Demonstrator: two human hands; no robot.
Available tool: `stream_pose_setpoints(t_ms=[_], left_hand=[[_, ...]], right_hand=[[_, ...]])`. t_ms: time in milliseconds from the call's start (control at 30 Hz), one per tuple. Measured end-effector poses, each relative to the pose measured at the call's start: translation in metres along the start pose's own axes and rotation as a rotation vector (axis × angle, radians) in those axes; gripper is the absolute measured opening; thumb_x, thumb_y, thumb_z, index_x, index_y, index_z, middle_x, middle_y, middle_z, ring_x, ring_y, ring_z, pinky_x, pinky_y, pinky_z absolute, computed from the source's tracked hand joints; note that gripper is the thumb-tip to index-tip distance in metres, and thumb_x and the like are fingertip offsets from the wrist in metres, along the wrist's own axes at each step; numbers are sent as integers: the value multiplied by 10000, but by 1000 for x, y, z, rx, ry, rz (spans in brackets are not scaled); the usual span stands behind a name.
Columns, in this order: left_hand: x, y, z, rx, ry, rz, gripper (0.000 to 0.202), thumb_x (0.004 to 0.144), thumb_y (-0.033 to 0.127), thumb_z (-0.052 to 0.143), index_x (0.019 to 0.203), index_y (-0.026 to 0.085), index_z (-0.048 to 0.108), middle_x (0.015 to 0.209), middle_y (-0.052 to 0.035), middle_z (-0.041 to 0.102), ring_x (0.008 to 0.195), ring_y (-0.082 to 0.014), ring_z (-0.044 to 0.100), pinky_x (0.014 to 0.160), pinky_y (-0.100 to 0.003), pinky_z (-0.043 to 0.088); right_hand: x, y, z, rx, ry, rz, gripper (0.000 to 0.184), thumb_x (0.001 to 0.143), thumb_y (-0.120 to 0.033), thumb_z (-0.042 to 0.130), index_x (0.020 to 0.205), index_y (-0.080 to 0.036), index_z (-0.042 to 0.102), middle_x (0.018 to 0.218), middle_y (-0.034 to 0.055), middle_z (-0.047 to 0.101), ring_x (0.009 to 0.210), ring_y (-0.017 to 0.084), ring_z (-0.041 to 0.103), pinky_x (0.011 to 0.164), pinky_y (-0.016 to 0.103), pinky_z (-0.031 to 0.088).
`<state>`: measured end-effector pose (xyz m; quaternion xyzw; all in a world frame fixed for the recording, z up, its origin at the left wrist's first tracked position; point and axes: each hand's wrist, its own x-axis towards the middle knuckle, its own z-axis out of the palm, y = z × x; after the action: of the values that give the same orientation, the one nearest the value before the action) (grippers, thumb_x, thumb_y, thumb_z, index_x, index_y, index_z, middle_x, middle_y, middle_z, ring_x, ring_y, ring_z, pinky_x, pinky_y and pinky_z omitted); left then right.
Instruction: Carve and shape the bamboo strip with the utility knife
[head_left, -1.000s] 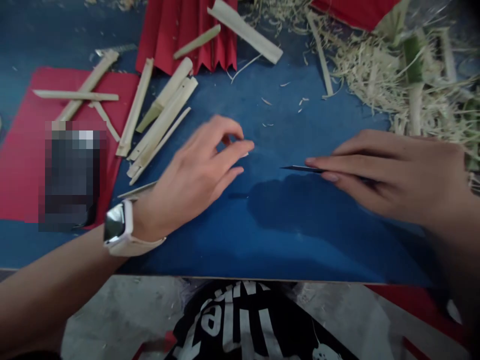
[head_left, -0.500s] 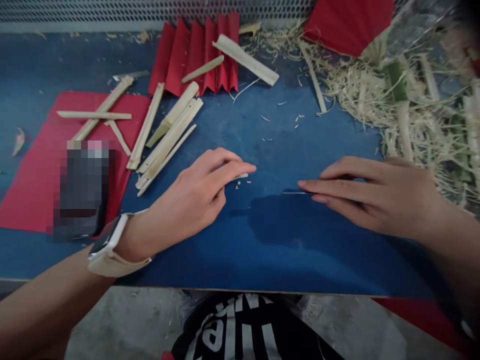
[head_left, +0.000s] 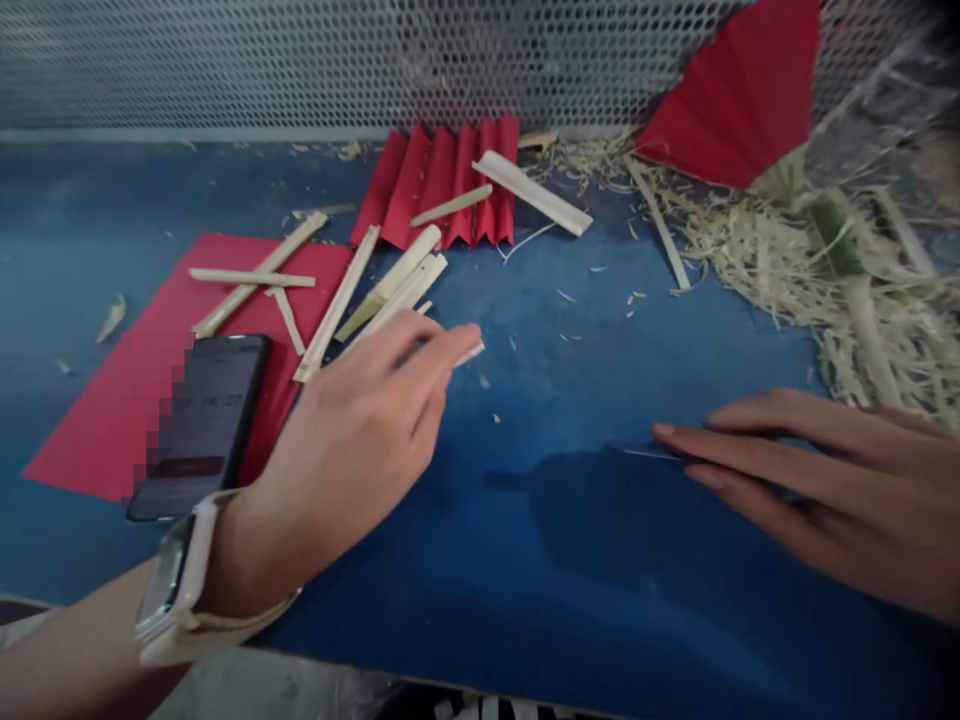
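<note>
My left hand [head_left: 367,430] is closed, with a short pale bamboo piece [head_left: 470,354] poking out beneath its fingertips. It hovers at the near ends of a bundle of split bamboo strips [head_left: 397,300] and hides part of them. My right hand [head_left: 817,490] pinches a thin metal blade [head_left: 646,452], its tip pointing left above the blue table. What the palm covers of the blade is hidden. A tiny pale crumb [head_left: 496,418] lies between the two hands.
A phone [head_left: 202,420] rests on red paper [head_left: 112,420] at left. Pleated red paper [head_left: 435,190] lies at the back, under a wide bamboo strip [head_left: 532,192]. Shavings [head_left: 757,250] heap up at right beside a red fan [head_left: 750,100]. Behind stands a perforated metal panel [head_left: 300,70].
The view has tilted up and shifted left. My left hand has moved towards the bamboo strips with the small piece, away from the crumbs. My right hand still holds the blade, farther from the left.
</note>
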<state>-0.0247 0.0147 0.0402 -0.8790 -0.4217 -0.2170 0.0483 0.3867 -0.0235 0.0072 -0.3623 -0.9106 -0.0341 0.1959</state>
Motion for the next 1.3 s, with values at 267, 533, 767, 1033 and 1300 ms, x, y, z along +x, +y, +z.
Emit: stream_pose_setpoints(t_ms=[267, 533, 767, 1033, 1300], left_hand=[[4, 9, 8, -427, -148, -110, 227, 1278, 212, 783, 1489, 236, 861, 1200, -1, 940, 886, -152, 865, 864, -250, 702], [2, 9, 19, -502, -336, 66, 301, 1353, 221, 639, 1275, 255, 928, 1266, -34, 904, 1090, -204, 879, 978, -316, 659], [-4, 16, 26, -561, -309, 84, 260, 1353, 264, 652, 1345, 198, 904, 1254, -74, 853, 1085, -222, 821, 1009, -335, 678], [-5, 12, 27, -691, -413, 43, 183, 1279, 201, 758, 1365, 266, 906, 1304, -40, 854, 1120, -213, 796, 1027, -327, 641], [0, 5, 22, -687, -436, 67, 128, 1261, 340, 820, 1278, 286, 935, 1261, -40, 879, 1092, -249, 779, 982, -382, 587]], right_hand=[[24, -13, -1, -24, 69, 20, 251, 1289, -216, 716, 1502, -310, 810, 1224, 21, 914, 773, 161, 814, 588, 326, 558], [32, -7, -5, 72, -92, -162, 304, 1286, -160, 727, 1577, -238, 769, 1153, 16, 902, 924, 186, 836, 805, 339, 666], [31, -11, 1, 84, -115, -177, 309, 1327, -234, 678, 1625, -208, 754, 1177, 46, 876, 936, 202, 811, 733, 351, 597], [21, 0, 3, 87, -112, -189, 538, 1223, -123, 788, 1738, -275, 747, 1257, 54, 931, 1132, 291, 867, 991, 446, 724], [22, 6, -2, 143, -137, -226, 390, 1244, -146, 809, 1597, -311, 801, 1336, 62, 915, 1169, 289, 853, 960, 479, 618]])
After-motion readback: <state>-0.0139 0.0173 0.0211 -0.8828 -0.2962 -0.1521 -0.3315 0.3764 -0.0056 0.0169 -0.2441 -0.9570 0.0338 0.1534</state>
